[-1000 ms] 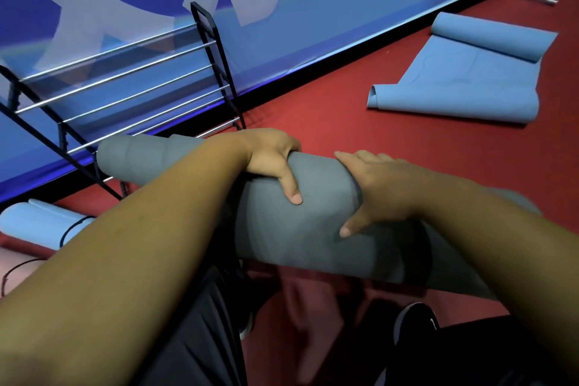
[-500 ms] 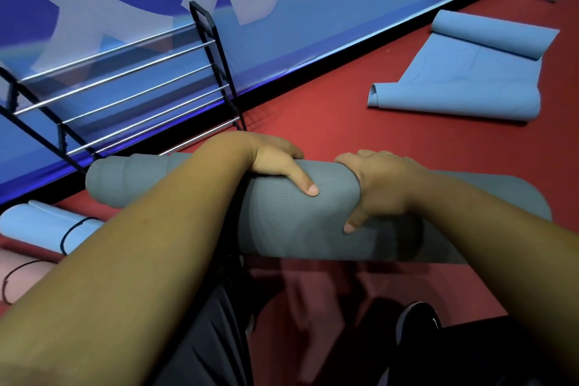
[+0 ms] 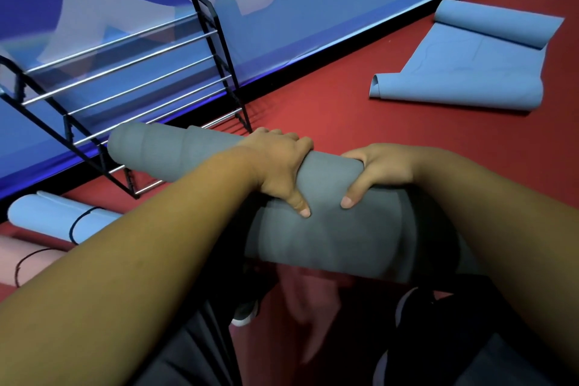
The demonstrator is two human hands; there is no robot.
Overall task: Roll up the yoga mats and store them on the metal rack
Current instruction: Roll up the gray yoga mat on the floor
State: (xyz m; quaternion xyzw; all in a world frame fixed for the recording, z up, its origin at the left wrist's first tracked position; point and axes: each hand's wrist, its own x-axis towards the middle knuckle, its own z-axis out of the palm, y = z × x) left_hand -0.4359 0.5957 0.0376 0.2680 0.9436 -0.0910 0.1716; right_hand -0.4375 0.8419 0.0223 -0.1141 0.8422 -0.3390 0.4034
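A rolled grey yoga mat (image 3: 329,235) is held off the red floor in front of me, its left end pointing at the metal rack (image 3: 131,78). My left hand (image 3: 279,166) grips the roll from above, thumb down its near side. My right hand (image 3: 376,172) grips it just to the right, thumb also on the near side. The rack of black frames and silver bars stands against the blue wall, and its bars are bare. The roll's right end is hidden behind my right forearm.
A light blue mat (image 3: 470,63) lies half unrolled on the floor at the right. A rolled light blue mat (image 3: 53,216) and a pink mat (image 3: 28,263), each with a black cord, lie left of the rack's foot. My shoes and legs are below the roll.
The grey roll has tilted, its left end swinging up and closer to the rack's lower bars. Both hands have shifted closer together on it and kept their grip.
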